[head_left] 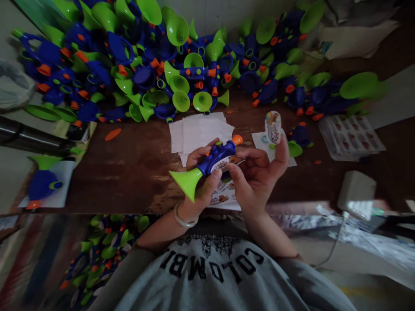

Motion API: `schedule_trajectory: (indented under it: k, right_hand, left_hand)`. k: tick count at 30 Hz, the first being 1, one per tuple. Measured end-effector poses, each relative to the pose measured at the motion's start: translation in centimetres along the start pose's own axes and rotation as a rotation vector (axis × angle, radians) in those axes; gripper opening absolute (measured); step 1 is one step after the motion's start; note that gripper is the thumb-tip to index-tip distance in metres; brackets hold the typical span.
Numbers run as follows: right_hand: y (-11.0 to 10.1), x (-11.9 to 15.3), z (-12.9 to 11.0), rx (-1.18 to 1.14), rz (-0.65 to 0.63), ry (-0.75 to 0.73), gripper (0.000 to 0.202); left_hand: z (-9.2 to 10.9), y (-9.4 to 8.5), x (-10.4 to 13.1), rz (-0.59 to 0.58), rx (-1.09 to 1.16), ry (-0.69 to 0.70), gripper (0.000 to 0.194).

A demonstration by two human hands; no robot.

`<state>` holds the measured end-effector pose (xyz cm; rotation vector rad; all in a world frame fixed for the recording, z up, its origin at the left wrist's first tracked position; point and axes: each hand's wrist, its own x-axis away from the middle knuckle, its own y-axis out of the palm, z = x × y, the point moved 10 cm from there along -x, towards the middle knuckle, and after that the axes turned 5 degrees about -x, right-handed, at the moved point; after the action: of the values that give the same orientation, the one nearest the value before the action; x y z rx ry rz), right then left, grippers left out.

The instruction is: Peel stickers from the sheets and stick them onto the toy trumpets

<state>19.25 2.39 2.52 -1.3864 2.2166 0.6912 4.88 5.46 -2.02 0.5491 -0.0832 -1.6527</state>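
Just above the table's front edge, my left hand (202, 188) is closed around a blue toy trumpet (223, 149) with a green bell and an orange mouthpiece. The bell points down to the left. A printed oval sticker (222, 164) lies on the trumpet's side facing me. My right hand (259, 177) pinches the trumpet near its mouthpiece end, its thumb against the sticker. On one raised fingertip of that hand sits a second oval sticker (272, 127). Beneath my hands a sticker sheet (223, 196) is partly hidden.
Many more toy trumpets (181, 82) are heaped along the back of the table (129, 172). White paper sheets (202, 131) lie ahead of my hands. Sticker sheets (352, 136) are stacked at right, near a white adapter (356, 194). Further trumpets (106, 252) are piled below at left.
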Motion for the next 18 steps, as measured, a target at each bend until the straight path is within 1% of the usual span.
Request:
schedule_trajectory:
  k: [4,7,9,12,14,16,17,18]
  right_hand:
    - [-0.2,-0.5,-1.0,0.079,0.014,-0.080,0.082]
    - [-0.3,-0.9,-1.5,0.121,0.027,-0.146,0.085]
    - [-0.4,-1.1,-1.6,0.113,0.029,-0.144,0.086]
    - [-0.8,-1.0,-1.5,0.101,0.043,-0.101,0.083]
    - [-1.0,-0.7,-2.5,0.102,0.030,-0.158,0.083]
    - [-1.2,-0.3,-3.8,0.085,0.020,-0.261,0.083]
    - [-1.4,-0.1,-4.1,0.071,0.026,-0.287,0.083]
    - [-1.6,-0.1,-4.1,0.056,0.038,-0.278,0.083]
  left_hand:
    - [0.4,0.3,0.2,-0.026,0.022,0.051,0.044]
    - [0.3,0.1,0.5,-0.022,0.008,0.057,0.046]
    - [0.2,-0.2,0.7,-0.014,-0.019,0.052,0.047]
    - [-0.4,-0.6,0.8,0.005,-0.026,0.017,0.046]
    - [-0.9,-1.0,0.8,0.026,-0.011,-0.015,0.044]
    - [-1.1,-1.1,0.7,0.029,0.009,-0.023,0.043]
    - [-1.0,-0.9,0.7,0.019,0.020,-0.016,0.043]
    - [-0.9,-0.8,0.8,0.005,0.028,-0.001,0.043]
